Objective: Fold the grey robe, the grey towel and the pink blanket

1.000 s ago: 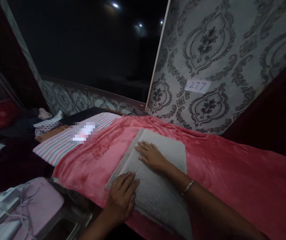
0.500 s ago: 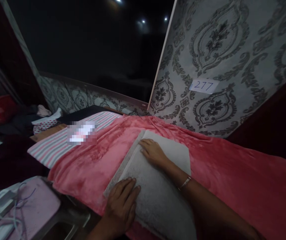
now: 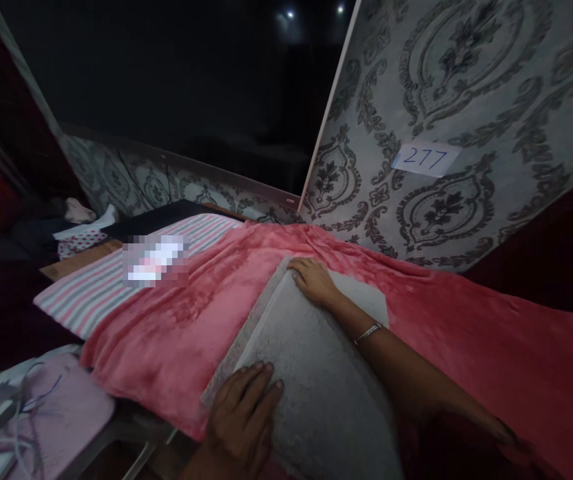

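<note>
A folded grey cloth (image 3: 316,373) lies on a pink fleece blanket (image 3: 181,320) spread over a flat surface. My left hand (image 3: 241,420) rests flat on the near left edge of the grey cloth, fingers together. My right hand (image 3: 313,280) lies palm down on its far left corner, the arm stretched across the cloth and a thin bangle on the wrist. Neither hand grips anything.
A striped pink and grey cloth (image 3: 91,287) lies left of the blanket. Patterned grey wallpaper (image 3: 441,100) with a paper tag reading 277 (image 3: 423,159) stands behind. A pale pink item with cords (image 3: 51,413) sits at lower left, and clothes are piled at far left.
My right hand has slid farther along the grey cloth toward its far corner. My left hand stays on the near edge. The view has shifted slightly.
</note>
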Demonstrator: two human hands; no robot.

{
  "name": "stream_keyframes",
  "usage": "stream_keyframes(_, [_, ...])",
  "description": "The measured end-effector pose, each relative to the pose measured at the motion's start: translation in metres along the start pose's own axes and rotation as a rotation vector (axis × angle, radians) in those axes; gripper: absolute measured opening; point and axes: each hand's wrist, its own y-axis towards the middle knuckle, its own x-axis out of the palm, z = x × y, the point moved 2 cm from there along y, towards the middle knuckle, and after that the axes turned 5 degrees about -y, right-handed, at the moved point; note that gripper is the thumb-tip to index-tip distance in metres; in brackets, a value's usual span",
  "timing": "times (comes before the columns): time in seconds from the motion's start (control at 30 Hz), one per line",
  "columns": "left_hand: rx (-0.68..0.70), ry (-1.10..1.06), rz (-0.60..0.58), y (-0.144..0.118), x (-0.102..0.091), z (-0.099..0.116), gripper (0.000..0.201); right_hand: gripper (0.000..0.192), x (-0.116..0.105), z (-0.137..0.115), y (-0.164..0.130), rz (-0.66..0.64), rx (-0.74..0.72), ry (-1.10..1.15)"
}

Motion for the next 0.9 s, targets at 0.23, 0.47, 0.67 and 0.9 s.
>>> stream_keyframes(0.23, [-0.016,0.021,0.035,-0.005,0.006,-0.001,0.042,0.055,0.015,0.023,0.015,-0.129,0.199,-0.007])
stream_keyframes(0.47, [0.024,0.025,0.021,-0.001,0.002,-0.005,0.042,0.057,0.014,0.021,0.014,-0.152,0.206,-0.009])
stream_keyframes(0.67, [0.04,-0.021,0.043,0.005,0.003,-0.007,0.041,0.06,-0.015,0.008,-0.003,-0.13,0.194,-0.043])
stream_keyframes(0.9, [0.005,-0.065,0.001,0.023,-0.01,0.001,0.032,0.058,-0.039,0.015,-0.124,-0.081,0.127,0.01])
